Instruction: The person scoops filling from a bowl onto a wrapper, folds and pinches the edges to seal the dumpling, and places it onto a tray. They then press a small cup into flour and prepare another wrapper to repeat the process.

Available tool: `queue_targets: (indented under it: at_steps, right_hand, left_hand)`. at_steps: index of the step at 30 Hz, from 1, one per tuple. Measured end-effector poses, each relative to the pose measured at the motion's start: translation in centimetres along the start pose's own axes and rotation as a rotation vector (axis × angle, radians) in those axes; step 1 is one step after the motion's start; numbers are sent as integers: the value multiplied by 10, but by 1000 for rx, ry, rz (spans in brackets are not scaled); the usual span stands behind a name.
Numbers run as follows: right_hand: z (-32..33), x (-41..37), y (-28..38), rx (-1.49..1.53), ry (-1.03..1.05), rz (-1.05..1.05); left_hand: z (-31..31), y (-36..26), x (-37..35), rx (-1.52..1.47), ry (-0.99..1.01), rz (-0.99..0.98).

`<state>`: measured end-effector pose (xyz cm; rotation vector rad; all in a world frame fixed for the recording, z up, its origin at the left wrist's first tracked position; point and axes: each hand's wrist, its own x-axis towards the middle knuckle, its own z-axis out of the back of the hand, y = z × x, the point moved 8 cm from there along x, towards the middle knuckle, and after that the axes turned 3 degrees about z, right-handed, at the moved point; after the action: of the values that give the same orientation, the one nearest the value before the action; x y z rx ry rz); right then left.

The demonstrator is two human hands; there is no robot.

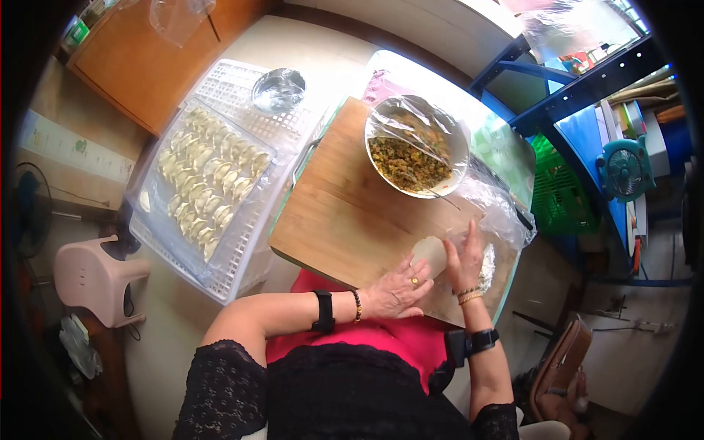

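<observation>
My left hand (398, 287), with a ring on one finger, lies spread at the front edge of the wooden board (337, 191), its fingertips touching the near left side of a flat, pale dough sheet (429, 255). On the sheet's right side is my right hand (465, 262), fingers apart and raised, the thumb near the dough. White flour (486, 270) lies just right of that hand. Beyond both hands stands a white bowl (463, 158) of chopped brown and green filling (408, 163), partly covered by clear plastic, with a thin handle sticking out.
Left of the board, a tray (275, 143) of many folded dumplings (202, 176) rests on a white plastic crate (227, 73) beside a small metal bowl (279, 91). A pink stool (95, 279) stands far left. Green crate (561, 176) and fan (625, 169) are right.
</observation>
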<state>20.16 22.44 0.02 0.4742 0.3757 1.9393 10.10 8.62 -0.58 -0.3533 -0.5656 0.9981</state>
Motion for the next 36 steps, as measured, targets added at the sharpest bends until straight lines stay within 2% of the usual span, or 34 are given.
queue_targets:
  at_steps: [2, 3, 6, 8, 10, 13, 15, 17, 18, 20, 21, 22, 24, 26, 29, 33, 36]
  right_hand:
    - [-6, -23, 29, -6, 37, 112]
    - [-12, -36, 49, -135, 34, 235]
    - [-12, -31, 49, -299, -71, 204]
    - [-8, -16, 26, -218, -83, 145]
    - [-2, -3, 4, -114, -66, -5]
    - [1, -3, -7, -66, -48, -33]
    - [-3, -9, -6, -15, 1, -67]
    - [-9, -23, 29, -23, -11, 174]
    - [-13, -29, 40, -23, -9, 165]
    - [-20, -40, 71, -243, -26, 290]
    - [-18, -33, 69, -299, -57, 293]
    - [-17, -22, 65, -296, -58, 289]
    - [-11, 0, 32, -152, -27, 44]
    - [-10, 6, 13, -62, -85, 61]
    - [-1, -1, -5, 92, -144, 29]
    - [20, -20, 7, 95, -155, 55]
    - [20, -35, 26, 89, -38, 89]
  left_hand:
    - [-3, -1, 0, -6, 73, 7]
    - [-8, 1, -1, -6, 145, 14]
    - [-9, 4, -8, 12, 90, -12]
    - [-10, 5, -8, 9, 106, -11]
    - [-4, 4, -5, 36, 63, -29]
    - [-1, 8, -1, 37, 142, 42]
    - [3, 9, -4, 37, 93, 47]
    - [7, 8, -6, 28, 56, 40]
    - [7, 8, -7, 40, 88, 33]
    - [3, 10, -13, 48, 129, 25]
    - [4, 12, -15, 51, 75, 8]
    - [9, 12, -16, 56, 21, -8]
    - [8, 14, -14, 56, 76, 6]
    - [8, 21, -7, 68, 114, 92]
    - [23, 31, 2, 111, 65, 174]
    - [9, 25, 5, 168, 39, 68]
    - [0, 7, 5, 117, 52, -17]
